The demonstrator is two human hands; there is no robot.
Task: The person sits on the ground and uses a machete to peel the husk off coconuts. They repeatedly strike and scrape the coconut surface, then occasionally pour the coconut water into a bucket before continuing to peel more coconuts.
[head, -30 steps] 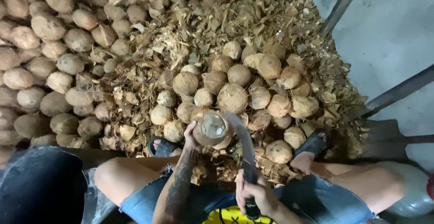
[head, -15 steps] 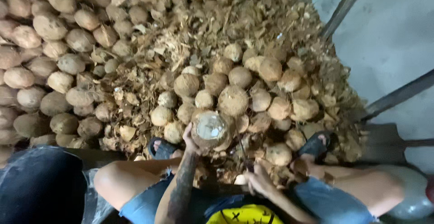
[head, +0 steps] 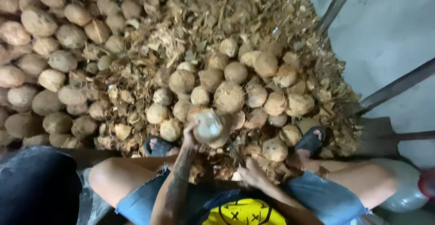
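Just above the knees, L hand (head: pixel 189 136) grips a partly peeled coconut (head: pixel 210 127) from its left side, fingers wrapped on the husk, pale cut face up. R hand (head: pixel 251 175) sits low near the lap, fingers curled; the blur hides what's in it, can't tell. Behind lie husked coconuts (head: pixel 229 95) on a heap of husk scraps (head: pixel 181 39), w/ black sandals (head: pixel 310 139) at the edge.

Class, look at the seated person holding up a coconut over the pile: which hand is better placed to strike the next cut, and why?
Probably the right hand: it hangs low and apart beside the knee, though any blade is blurred. The left hand grips the trimmed coconut, steadying it.
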